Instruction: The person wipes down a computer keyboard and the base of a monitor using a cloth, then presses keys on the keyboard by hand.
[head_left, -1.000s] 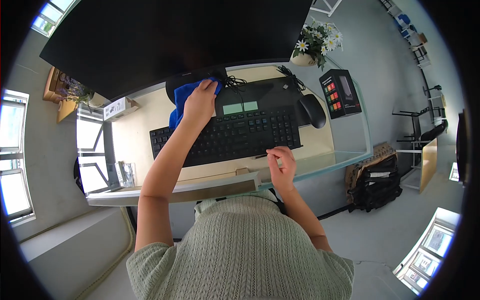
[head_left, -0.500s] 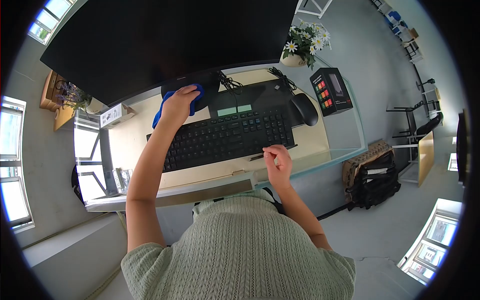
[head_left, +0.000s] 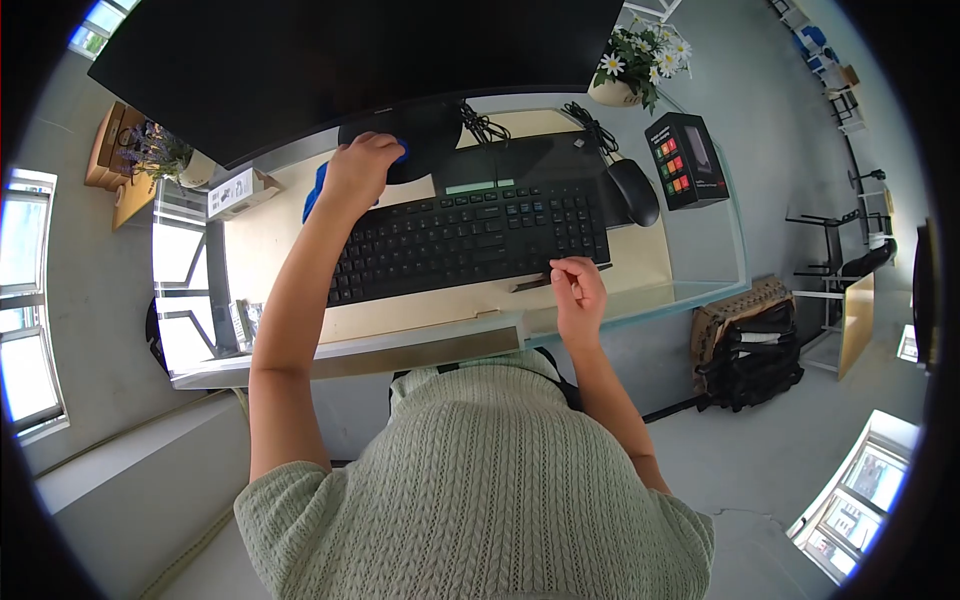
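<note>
My left hand is closed over a blue cloth, pressing it beside the black monitor stand. Most of the cloth is hidden under the palm, with blue showing at both sides. Just right of the forearm lies a black keyboard. Held low at the keyboard's front right corner, my right hand has its fingers curled in, and no object shows in them. A thin dark strip lies next to its fingertips at the keyboard's front edge.
The large monitor spans the back. Right of the keyboard are a black mouse, a black box and potted daisies. Bundled cables lie behind it. At left stand a white box and potted lavender.
The camera view has shifted, so the desk appears higher and further right. My left hand has moved slightly left and nearer with the cloth. My right hand stays by the keyboard corner.
</note>
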